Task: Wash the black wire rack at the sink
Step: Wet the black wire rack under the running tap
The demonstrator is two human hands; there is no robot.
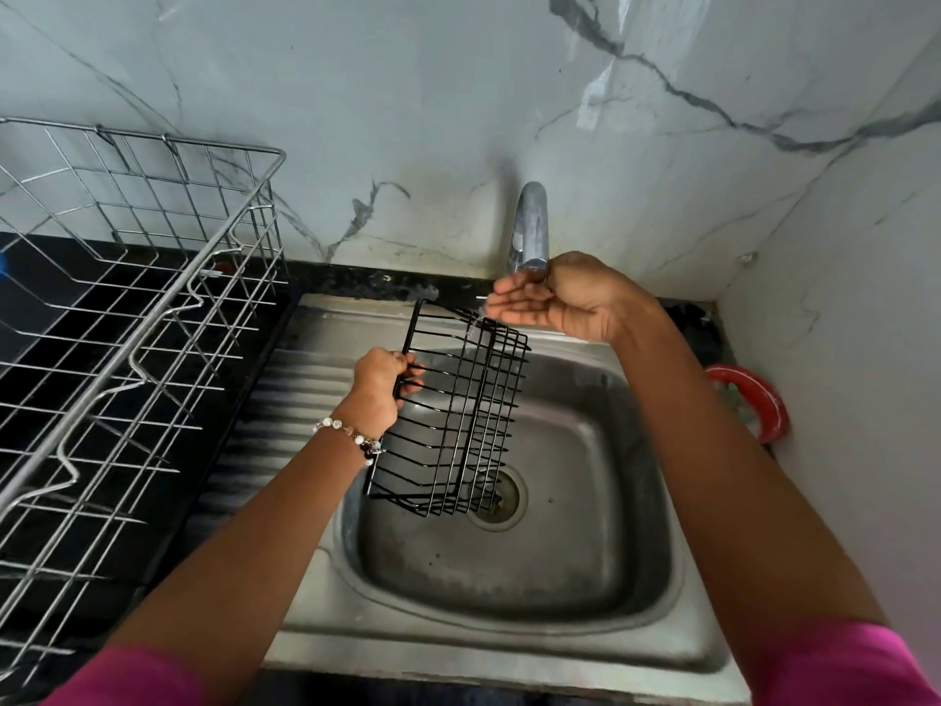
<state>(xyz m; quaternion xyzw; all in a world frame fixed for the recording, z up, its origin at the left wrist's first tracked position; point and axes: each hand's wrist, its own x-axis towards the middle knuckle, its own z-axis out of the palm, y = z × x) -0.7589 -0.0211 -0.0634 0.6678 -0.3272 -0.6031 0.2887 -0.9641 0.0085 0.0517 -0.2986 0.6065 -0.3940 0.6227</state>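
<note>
The black wire rack (461, 415) hangs tilted over the steel sink (509, 593), its lower end above the drain (501, 494). My left hand (379, 382) grips the rack's left edge, fingers curled round the wires. My right hand (552, 295) is cupped palm-up with straight fingers under the spout of the chrome tap (530, 229), just above the rack's top right corner. A thin trickle of water falls from that hand onto the rack.
A large steel dish rack (132, 318) stands on the black counter at the left, beside the sink's ribbed drainboard (285, 400). A red ring-shaped object (761, 400) lies at the right by the wall. Marble-patterned walls close in behind and on the right.
</note>
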